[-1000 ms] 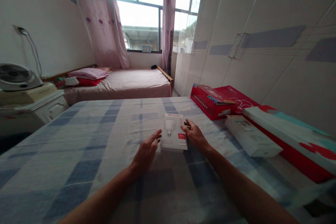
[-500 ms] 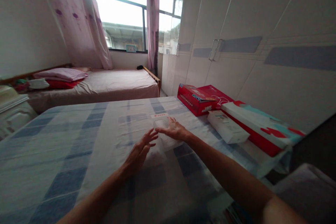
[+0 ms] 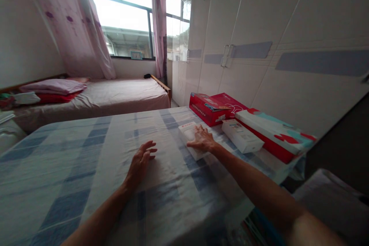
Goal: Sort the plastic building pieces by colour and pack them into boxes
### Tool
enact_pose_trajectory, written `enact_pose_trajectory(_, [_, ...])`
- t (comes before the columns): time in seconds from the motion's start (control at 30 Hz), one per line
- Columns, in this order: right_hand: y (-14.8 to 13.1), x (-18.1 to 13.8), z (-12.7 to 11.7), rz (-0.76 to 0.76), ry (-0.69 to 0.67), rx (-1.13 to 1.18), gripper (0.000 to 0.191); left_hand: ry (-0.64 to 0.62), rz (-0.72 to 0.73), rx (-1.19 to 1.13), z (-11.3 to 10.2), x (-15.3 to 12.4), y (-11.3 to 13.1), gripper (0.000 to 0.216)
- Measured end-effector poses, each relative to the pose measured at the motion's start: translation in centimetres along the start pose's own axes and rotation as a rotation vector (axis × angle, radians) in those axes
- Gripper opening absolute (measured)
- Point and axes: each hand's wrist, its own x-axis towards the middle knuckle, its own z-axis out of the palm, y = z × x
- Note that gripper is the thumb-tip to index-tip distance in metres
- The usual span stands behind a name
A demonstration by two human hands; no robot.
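Note:
A small white box (image 3: 188,132) with a red stripe lies on the blue-checked bedsheet (image 3: 86,161). My right hand (image 3: 201,140) rests flat on top of it, fingers stretched out. My left hand (image 3: 141,161) hovers just above the sheet to the left of the box, fingers spread, holding nothing.
To the right of the small box lie a longer white box (image 3: 241,135), a red box (image 3: 211,107) and a long red, white and teal box (image 3: 273,130). A white wardrobe (image 3: 259,46) stands behind them. A second bed (image 3: 100,96) with folded bedding stands under the window.
My right hand moved from the box's right edge onto its top and slid it to the right, toward the other boxes. My left hand came off the box. My view turned right.

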Motion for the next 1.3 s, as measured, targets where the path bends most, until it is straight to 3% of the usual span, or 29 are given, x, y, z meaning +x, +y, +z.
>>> enact_pose_trajectory(0.17, [7.9, 0.2, -1.4, 0.119, -0.020, -0.099, 0.090, 0.017, -0.022, 0.028, 0.2, 0.1, -0.1, 0.052])
enact_pose_trajectory(0.3, [10.3, -0.1, -1.4, 0.102, 0.041, -0.185, 0.080, 0.013, -0.031, 0.066, 0.2, 0.2, -0.2, 0.053])
enact_pose_trajectory(0.53, [9.6, -0.4, 0.2, 0.037, 0.112, -0.165, 0.068, 0.017, -0.052, 0.087, 0.0, 0.3, -0.1, 0.055])
enact_pose_trajectory(0.83, [6.2, 1.5, 0.1, -0.011, 0.141, -0.189, 0.060, 0.012, -0.058, 0.086, -0.4, 0.4, -0.6, 0.055])
enact_pose_trajectory(1.07, [8.2, 1.3, 0.9, 0.030, 0.146, -0.249, 0.063, 0.022, -0.051, 0.100, -0.2, 0.3, -0.1, 0.053])
enact_pose_trajectory(1.3, [9.0, 1.3, 1.0, -0.030, 0.160, -0.277, 0.063, 0.022, -0.050, 0.107, -0.2, 0.3, -0.2, 0.053])
